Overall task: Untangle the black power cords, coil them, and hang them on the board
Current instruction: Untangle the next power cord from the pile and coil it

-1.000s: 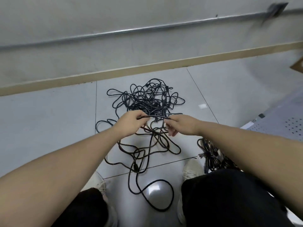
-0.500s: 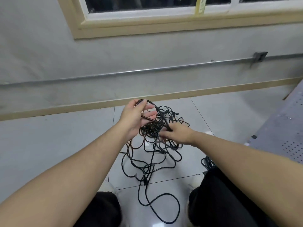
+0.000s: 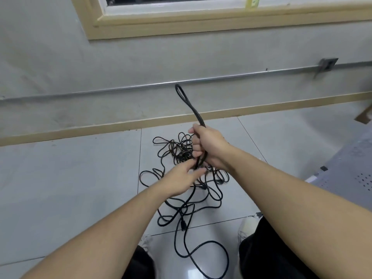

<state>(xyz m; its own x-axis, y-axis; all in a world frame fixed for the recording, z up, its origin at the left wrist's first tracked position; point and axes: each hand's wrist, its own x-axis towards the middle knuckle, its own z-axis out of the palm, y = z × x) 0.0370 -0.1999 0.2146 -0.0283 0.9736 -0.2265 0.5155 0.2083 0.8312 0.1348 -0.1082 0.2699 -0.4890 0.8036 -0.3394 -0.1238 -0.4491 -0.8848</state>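
Tiled floor (image 3: 70, 188): cord tangle (image 3: 187, 178); right hand (image 3: 207, 146) gripping folded cord (image 3: 191, 105).

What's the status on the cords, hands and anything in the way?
Right hand gripping a doubled cord loop, raised upright. Left hand pinching the strands just below. Rest of the cord tangle still knotted on the floor tiles. Nothing hung yet.

Glossy grey tiled floor (image 3: 70, 178), thin grout lines, tan skirting along its far edge at the wall. Tangled black power cords (image 3: 181, 156) heaped mid-floor near the far edge, loose loops trailing toward the near edge. White shoes (image 3: 244, 228) on the floor at the near edge.
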